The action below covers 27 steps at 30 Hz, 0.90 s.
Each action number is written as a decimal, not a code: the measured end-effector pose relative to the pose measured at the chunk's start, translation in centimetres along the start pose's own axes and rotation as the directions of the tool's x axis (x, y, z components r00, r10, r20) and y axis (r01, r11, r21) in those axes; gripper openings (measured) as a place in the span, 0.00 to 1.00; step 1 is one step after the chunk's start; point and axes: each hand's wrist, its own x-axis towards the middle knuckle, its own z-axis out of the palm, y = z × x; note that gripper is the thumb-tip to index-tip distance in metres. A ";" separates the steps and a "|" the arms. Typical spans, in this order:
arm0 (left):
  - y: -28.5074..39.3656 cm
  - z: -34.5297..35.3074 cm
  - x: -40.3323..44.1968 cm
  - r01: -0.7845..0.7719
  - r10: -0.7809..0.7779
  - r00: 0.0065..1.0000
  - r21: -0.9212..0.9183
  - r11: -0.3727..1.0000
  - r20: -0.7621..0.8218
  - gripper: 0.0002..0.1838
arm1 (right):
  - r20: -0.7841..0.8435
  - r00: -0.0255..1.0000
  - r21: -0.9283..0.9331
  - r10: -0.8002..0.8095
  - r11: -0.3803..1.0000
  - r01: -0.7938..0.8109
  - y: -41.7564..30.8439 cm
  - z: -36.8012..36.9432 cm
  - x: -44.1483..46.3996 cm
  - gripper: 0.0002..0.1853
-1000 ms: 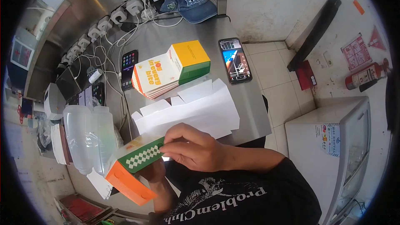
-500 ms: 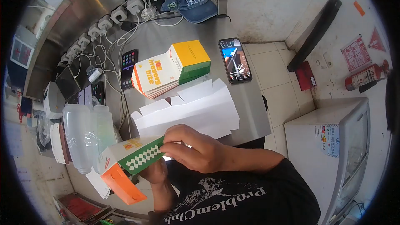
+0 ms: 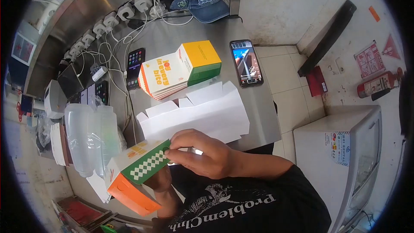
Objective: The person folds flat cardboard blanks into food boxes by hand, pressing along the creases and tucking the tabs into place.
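Observation:
A small food box (image 3: 148, 164) is tilted at the lower left. It has a green side with white diamonds, a white face with yellow print, and an orange flap (image 3: 133, 195) hanging open. My right hand (image 3: 202, 153) pinches the upper right end of its green side between thumb and fingers. From below and behind, my left hand (image 3: 160, 180) holds the box; its fingers are mostly hidden. Just beyond lies a flat white cardboard blank (image 3: 196, 116). Farther back is a stack of flattened printed boxes (image 3: 166, 72) with yellow and green ends.
A lit phone (image 3: 246, 63) lies near the table's right edge, another phone (image 3: 135, 68) beside the cables. Plastic-wrapped translucent containers (image 3: 79, 140) stand on the left. A blue cap (image 3: 202, 4) and several plugs line the back. A white freezer (image 3: 327, 146) stands to the right.
The box's open end has tipped slightly lower and its orange flap has swung a little right. My right hand keeps its pinch. The view has shifted slightly.

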 end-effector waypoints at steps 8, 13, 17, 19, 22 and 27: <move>-4.4 -1.3 -3.4 0.144 -0.145 0.984 0.021 0.989 0.101 0.32 | 0.003 1.000 -0.058 -0.004 0.998 0.004 -0.6 0.0 0.5 0.16; -2.8 -1.6 -1.9 -0.249 0.141 0.959 0.502 0.828 0.244 0.29 | -0.034 0.995 0.131 0.091 0.988 -0.086 0.1 -0.1 0.8 0.14; -2.4 0.1 -2.9 0.139 -0.148 0.988 -0.135 0.981 -0.054 0.20 | -0.053 0.995 0.108 0.082 0.991 -0.076 0.1 0.2 0.8 0.11; -5.1 -0.8 -4.7 0.260 -0.266 0.964 -0.183 0.948 -0.009 0.25 | -0.045 0.990 0.127 0.132 0.984 -0.126 -0.2 0.0 0.8 0.10; -3.7 -1.8 -2.2 0.396 -0.194 0.915 -0.875 0.277 0.353 0.29 | -0.069 0.974 0.185 0.218 0.962 -0.202 -0.7 0.2 1.1 0.10; 0.5 -0.7 -0.8 0.209 -0.123 0.957 -0.331 0.920 0.264 0.32 | -0.038 0.961 0.157 0.275 0.951 -0.266 -0.6 -0.2 1.3 0.09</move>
